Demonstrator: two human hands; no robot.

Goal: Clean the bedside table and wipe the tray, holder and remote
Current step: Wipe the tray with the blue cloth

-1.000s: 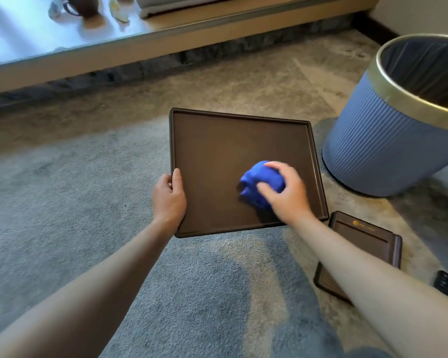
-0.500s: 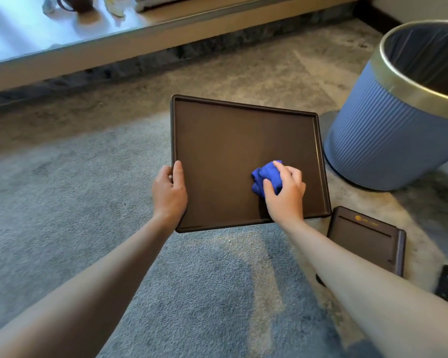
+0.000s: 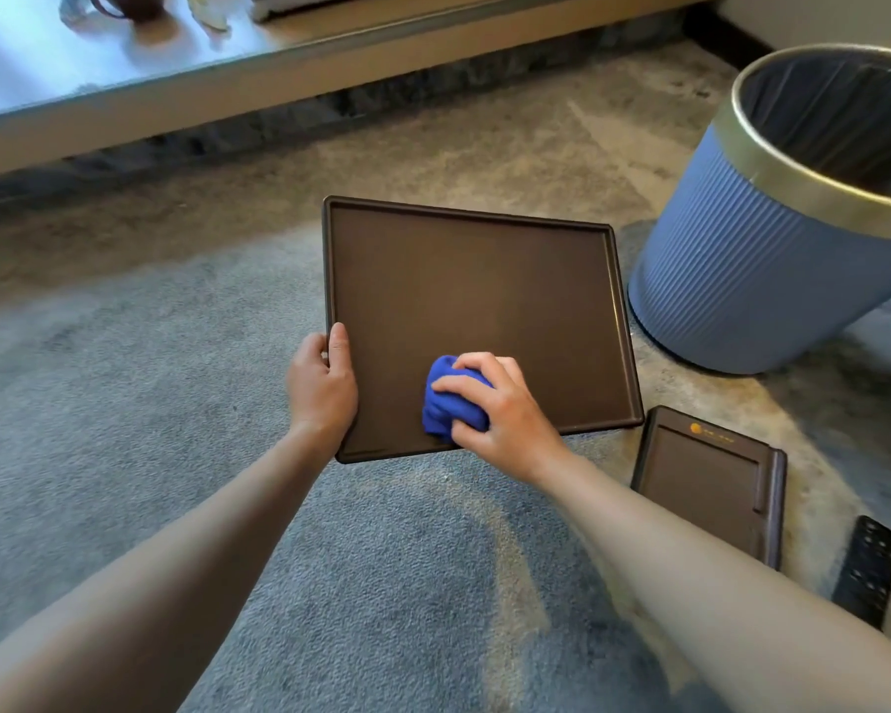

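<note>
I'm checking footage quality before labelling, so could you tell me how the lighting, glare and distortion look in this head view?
Head view: strong glare washes out the tabletop at top left; the wide lens bends the blue bin outward; the brown tray, blue cloth and both hands, left hand and right hand, are evenly lit and fairly sharp; the frame edges look soft.

Your left hand [image 3: 322, 385] grips tray [image 3: 477, 306] at its left rim, thumb on top. Your right hand [image 3: 500, 409] curls over bunched blue cloth [image 3: 446, 403], pressing it onto tray's near part. Both forearms bare, extended forward.
</note>
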